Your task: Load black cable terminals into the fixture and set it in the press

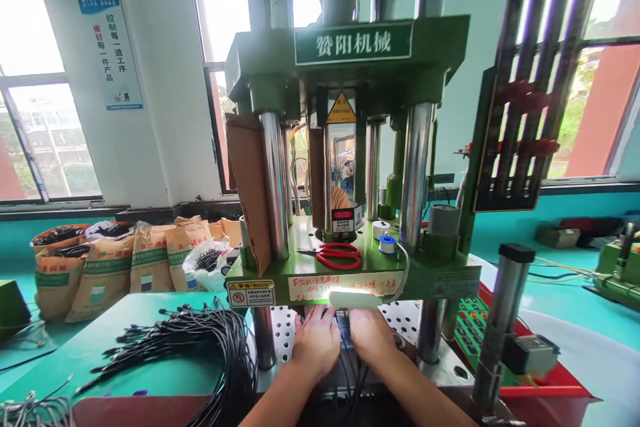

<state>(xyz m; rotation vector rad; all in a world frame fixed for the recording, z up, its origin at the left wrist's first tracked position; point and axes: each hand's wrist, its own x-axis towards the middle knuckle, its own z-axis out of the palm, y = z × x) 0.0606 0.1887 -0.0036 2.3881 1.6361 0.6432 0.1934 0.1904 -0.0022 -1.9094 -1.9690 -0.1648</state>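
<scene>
Both my hands reach under the green press machine (350,280) to a dark mould block (344,333) on the perforated metal plate (283,337). My left hand (315,340) and my right hand (373,337) rest side by side, fingers curled down onto black cables (350,373) that run from the mould toward me. The fingertips are hidden under the machine's lit front edge. A large bundle of black cables (210,340) lies on the green table to my left.
Red scissors (337,255) and tape rolls (386,243) lie on the machine's shelf. Chrome columns (415,173) stand around the mould. Paper sacks (105,267) line the floor by the wall at left. A control panel (470,327) and a metal cylinder (500,320) stand at right.
</scene>
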